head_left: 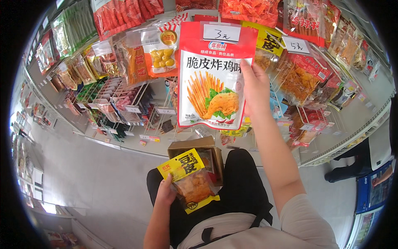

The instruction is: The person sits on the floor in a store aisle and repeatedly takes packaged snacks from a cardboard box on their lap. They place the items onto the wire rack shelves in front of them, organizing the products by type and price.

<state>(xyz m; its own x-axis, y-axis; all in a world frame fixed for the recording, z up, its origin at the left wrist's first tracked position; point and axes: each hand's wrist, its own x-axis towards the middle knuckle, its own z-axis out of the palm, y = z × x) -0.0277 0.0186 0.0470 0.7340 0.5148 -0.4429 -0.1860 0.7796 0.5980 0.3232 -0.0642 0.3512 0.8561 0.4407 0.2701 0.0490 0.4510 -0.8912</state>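
Note:
My right hand [257, 88] grips the right edge of a red-and-white snack pouch [194, 84], thumb in front and fingers behind. Pictures of fried chicken and thin sticks cover the pouch's front. A handwritten price card [221, 33] in a clear holder overlaps its top. Low over my lap, my left hand [166, 191] holds a yellow-topped clear packet of bean-curd snack [194, 185], tilted. Behind that packet an open cardboard box [188, 143] rests by my knees, with at least one red packet [207, 162] inside; the packet in my hand hides part of it.
Hooks on the curved shelving carry red snack bags [248, 12], an orange-and-white bag [161, 56] and a yellow-topped packet [264, 39]. Another price card [295, 46] sticks out at right. A shelf edge [130, 149] runs before my knees. Another person's legs [351, 162] are at far right.

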